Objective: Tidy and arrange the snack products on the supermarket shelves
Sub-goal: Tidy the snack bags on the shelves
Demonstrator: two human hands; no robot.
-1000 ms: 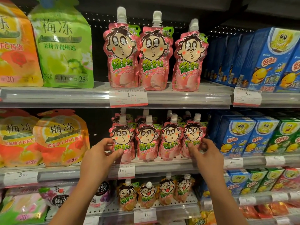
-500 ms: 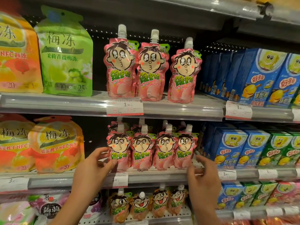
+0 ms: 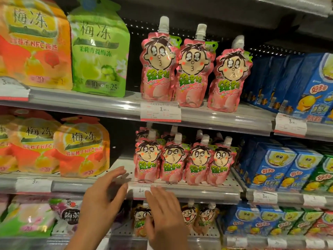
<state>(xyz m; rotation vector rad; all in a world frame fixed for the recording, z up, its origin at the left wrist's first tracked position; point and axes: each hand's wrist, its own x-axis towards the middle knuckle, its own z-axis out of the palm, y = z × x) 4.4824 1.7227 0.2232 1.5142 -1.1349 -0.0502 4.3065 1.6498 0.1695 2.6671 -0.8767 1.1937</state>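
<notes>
Pink spouted jelly pouches with a cartoon face stand in a row on the middle shelf (image 3: 183,161), and three taller ones stand on the shelf above (image 3: 194,74). My left hand (image 3: 102,201) hovers in front of the middle shelf's edge, left of the pouch row, fingers spread and holding nothing. My right hand (image 3: 164,213) is lower, fingers straight, in front of the price tag (image 3: 142,191) and covering orange pouches (image 3: 198,219) on the bottom shelf. Neither hand touches a pink pouch.
Orange bags (image 3: 81,148) and a green bag (image 3: 99,51) of plum jelly fill the shelves to the left. Blue and green snack boxes (image 3: 281,165) stand on the right. A gap of bare shelf (image 3: 124,165) lies between the orange bags and the pink pouches.
Both hands have let go of the ends of the middle pouch row and dropped below it. My right hand has moved left toward the left one. The view has shifted closer and to the left.
</notes>
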